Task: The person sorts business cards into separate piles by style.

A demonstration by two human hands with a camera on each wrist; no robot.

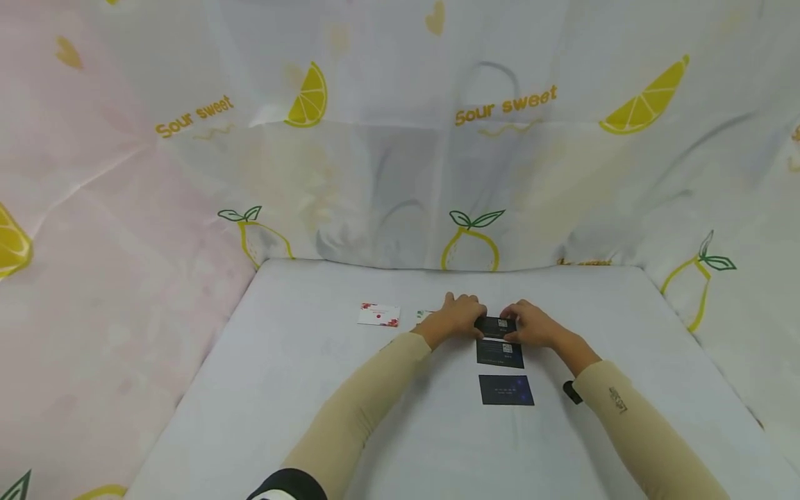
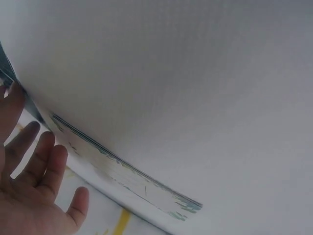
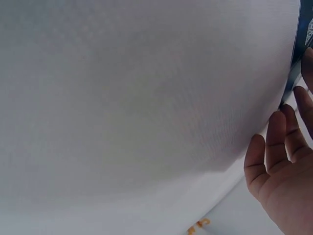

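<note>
A small dark stack of cards sits on the white table, held between both hands. My left hand pinches its left end and my right hand pinches its right end. In the left wrist view, the left hand's other fingers are spread and fairly straight beside a dark card edge. The right wrist view shows the right hand's fingers stretched out below the dark stack's edge. Two dark cards lie in a column just in front of the stack.
A white card with red marks lies left of the hands. A green-edged white card lies partly under my left hand. A lemon-print curtain walls in the table at the back and both sides.
</note>
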